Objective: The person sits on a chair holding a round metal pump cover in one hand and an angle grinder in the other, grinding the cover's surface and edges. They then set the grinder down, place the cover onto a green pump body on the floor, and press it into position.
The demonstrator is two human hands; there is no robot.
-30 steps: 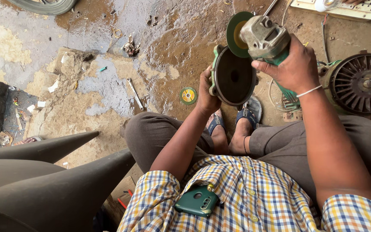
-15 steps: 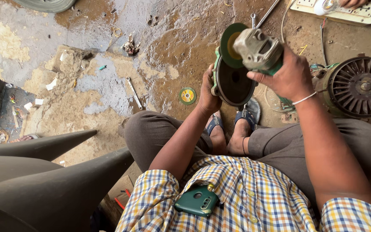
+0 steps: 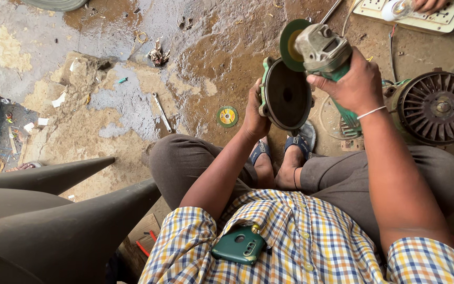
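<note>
The left hand [image 3: 255,117] grips a round green-rimmed motor end cover [image 3: 286,94] upright above the sandalled feet, while the right hand [image 3: 352,84] clasps an angle grinder [image 3: 321,50] whose green disc [image 3: 290,44] is just beside the cover's upper rim.

Angle grinder [image 3: 324,52] against round cover [image 3: 287,95]

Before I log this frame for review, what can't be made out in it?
Head view only:
- Left hand: fingers hidden behind the round cover.
- Grinder: whether its disc touches the cover, overlap hides it.
- Another person's hand: cut off by the top edge.
- Wrench: too small for detail.
</note>
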